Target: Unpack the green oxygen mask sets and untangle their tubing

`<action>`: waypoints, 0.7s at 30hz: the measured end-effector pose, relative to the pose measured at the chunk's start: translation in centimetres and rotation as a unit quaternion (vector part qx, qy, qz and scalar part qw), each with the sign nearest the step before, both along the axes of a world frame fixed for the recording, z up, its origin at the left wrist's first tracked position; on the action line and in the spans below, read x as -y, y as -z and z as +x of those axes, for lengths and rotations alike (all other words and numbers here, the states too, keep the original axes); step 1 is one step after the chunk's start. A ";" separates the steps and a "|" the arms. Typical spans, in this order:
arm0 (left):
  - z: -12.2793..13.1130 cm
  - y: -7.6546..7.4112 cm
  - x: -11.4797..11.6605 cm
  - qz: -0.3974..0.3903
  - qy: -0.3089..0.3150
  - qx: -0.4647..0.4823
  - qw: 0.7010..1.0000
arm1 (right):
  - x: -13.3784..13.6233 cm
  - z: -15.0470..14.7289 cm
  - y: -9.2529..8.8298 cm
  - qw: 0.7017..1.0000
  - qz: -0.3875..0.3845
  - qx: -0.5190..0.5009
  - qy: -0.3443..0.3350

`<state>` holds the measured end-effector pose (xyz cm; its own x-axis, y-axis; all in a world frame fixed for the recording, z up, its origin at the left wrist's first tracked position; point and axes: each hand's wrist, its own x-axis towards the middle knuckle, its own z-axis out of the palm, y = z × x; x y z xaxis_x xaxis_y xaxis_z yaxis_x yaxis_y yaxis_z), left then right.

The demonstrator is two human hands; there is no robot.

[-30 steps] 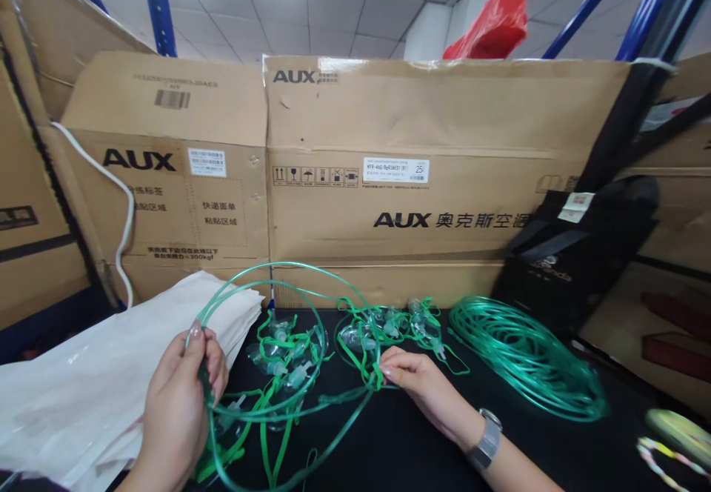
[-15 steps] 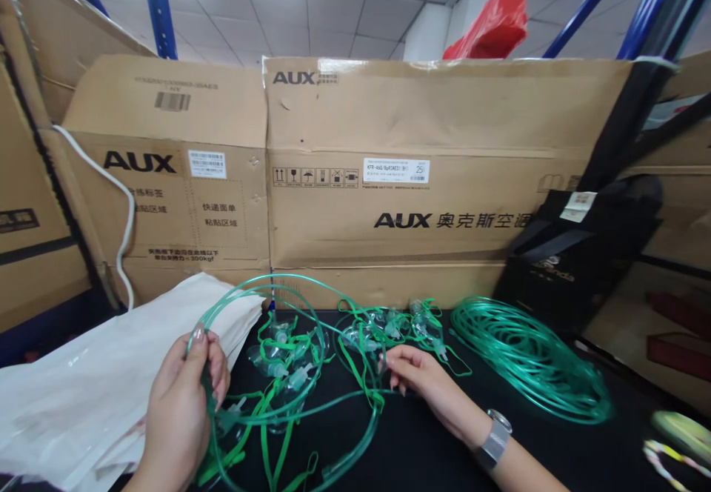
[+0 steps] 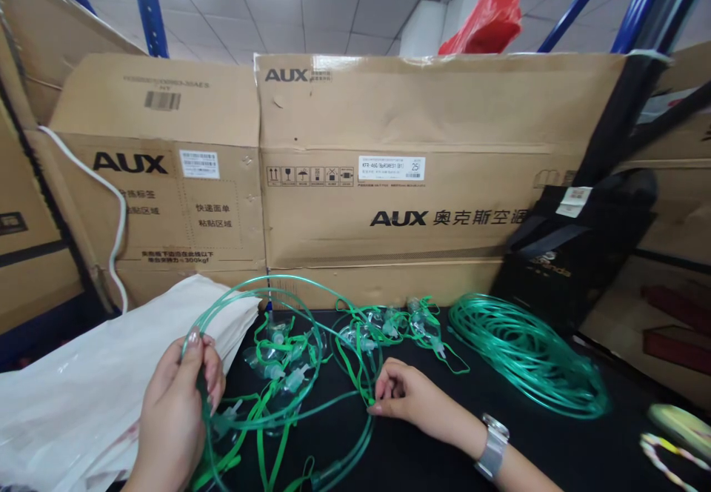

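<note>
Loops of green tubing (image 3: 318, 329) are pinched between the thumb and fingers of my left hand (image 3: 181, 396), above the white plastic bag's edge. The loops arch to the right over the black surface. My right hand (image 3: 403, 396), with a watch on the wrist, has thumb and forefinger closed on the tubing's right side, by a green strap. Clear masks (image 3: 272, 362) with green straps lie behind and under the loops, and more masks (image 3: 425, 325) are further back. A large coil of green tubing (image 3: 527, 355) rests to the right of my right hand.
White plastic bags (image 3: 111, 373) cover the left side. Cardboard boxes (image 3: 444, 121) stand along the back. A black bag (image 3: 555, 255) leans at the back right, and a beaded loop (image 3: 669, 462) lies at the right edge. A red bag (image 3: 486, 14) hangs above.
My right hand has shifted slightly left and down, and its fingers have closed at the tubing's right side. My left hand keeps its hold. The view has shifted slightly.
</note>
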<state>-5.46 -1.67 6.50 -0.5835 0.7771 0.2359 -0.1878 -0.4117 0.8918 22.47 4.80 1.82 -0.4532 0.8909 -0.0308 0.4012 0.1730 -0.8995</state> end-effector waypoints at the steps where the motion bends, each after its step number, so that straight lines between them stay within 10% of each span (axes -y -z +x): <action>1: 0.0 0.0 0.0 0.001 -0.002 0.000 1.000 | -0.3 0.2 0.1 1.000 -0.019 -0.017 -0.006; 6: 0.0 0.0 0.0 -0.001 -0.008 -0.008 1.000 | -1.7 1.1 -0.3 0.992 -0.087 -0.093 0.001; 15: 0.0 0.2 0.0 0.006 0.001 0.001 1.000 | 0.0 0.1 -0.3 0.995 0.073 0.049 -0.035; 21: 0.0 0.0 0.2 0.010 -0.002 -0.001 1.000 | -1.5 1.3 -0.3 0.994 -0.029 -0.102 0.039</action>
